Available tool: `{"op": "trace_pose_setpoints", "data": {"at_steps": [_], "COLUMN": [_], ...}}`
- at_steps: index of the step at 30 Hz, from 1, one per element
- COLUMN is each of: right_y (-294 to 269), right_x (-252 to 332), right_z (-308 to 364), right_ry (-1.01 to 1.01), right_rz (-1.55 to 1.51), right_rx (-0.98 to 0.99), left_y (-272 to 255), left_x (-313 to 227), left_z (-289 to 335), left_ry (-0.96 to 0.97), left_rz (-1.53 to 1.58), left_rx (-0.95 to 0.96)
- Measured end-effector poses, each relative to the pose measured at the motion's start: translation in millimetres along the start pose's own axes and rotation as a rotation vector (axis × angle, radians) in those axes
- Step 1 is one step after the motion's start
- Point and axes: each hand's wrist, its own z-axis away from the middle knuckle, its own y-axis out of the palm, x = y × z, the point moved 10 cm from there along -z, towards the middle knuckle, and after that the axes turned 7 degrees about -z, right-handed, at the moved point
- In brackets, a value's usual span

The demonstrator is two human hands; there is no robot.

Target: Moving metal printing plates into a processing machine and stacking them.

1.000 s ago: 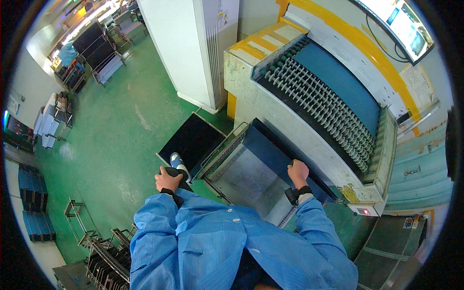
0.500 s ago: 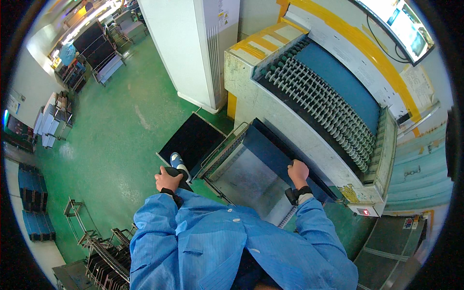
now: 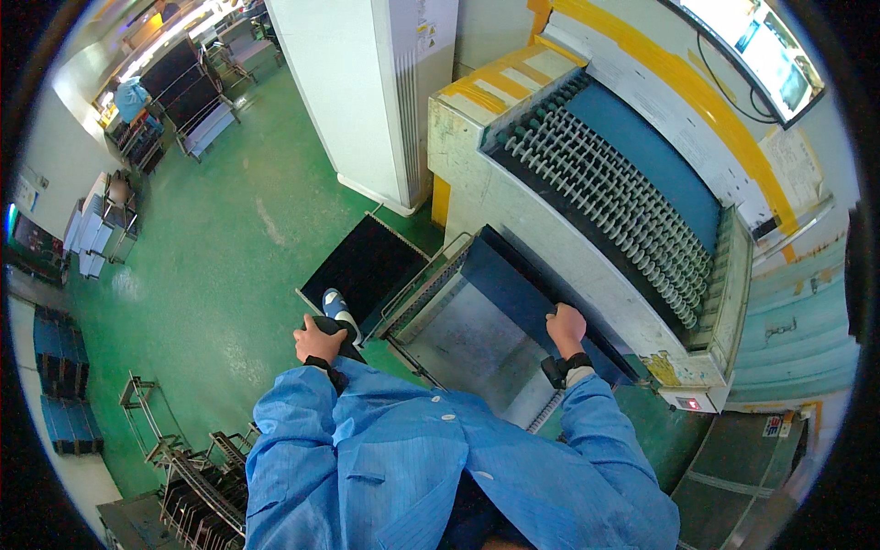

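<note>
My left hand rests over my dark-clothed knee, fingers draped across it and holding no object. Below it, my blue-and-white shoe is set on the edge of a black flat panel near the floor. My right hand is closed in a fist against a dark blue strip along the machine side of a metal rack cart. Whether anything is inside that fist is hidden. A grey, shiny flat surface spans the cart in front of me.
A roller conveyor machine stands right of the cart, with a screen above it. A tall white cabinet is ahead. Slotted racks stand at lower left, blue-topped stacks along the left wall. People work far left.
Both my hands stay where they were. The view shifts very slightly, and people in the far left background have moved a little.
</note>
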Motion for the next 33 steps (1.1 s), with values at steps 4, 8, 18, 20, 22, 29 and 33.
{"op": "trace_pose_setpoints", "data": {"at_steps": [4,8,18,20,22,29,33], "right_y": [1.9,0.4,-37.5,-80.9,-134.7,-243.9,-247.6], "right_x": [0.0,0.3,19.4,29.4,38.5,-45.5,-82.2], "right_z": [-1.7,-5.3,-2.8,5.9,21.6,43.4,64.1], "right_ry": [0.034,0.009,-0.194,-0.190,-0.188,-0.073,0.025], "right_rz": [0.021,0.034,0.011,0.013,-0.013,-0.570,-1.381], "right_rx": [0.057,0.052,-0.015,-0.042,-0.092,-0.150,-0.342], "left_y": [1.4,4.1,18.2,21.1,14.6,17.2,14.7], "left_x": [2.6,4.9,7.5,8.1,2.1,-2.8,-1.0], "left_z": [-0.5,-3.6,-8.1,-9.7,-5.8,-6.4,-3.9], "left_ry": [-0.006,0.016,0.084,0.083,0.069,0.094,0.084], "left_rz": [-0.002,0.011,0.020,0.011,0.009,0.014,0.006], "left_rx": [-0.002,0.006,0.036,0.026,0.050,0.051,0.047]}}
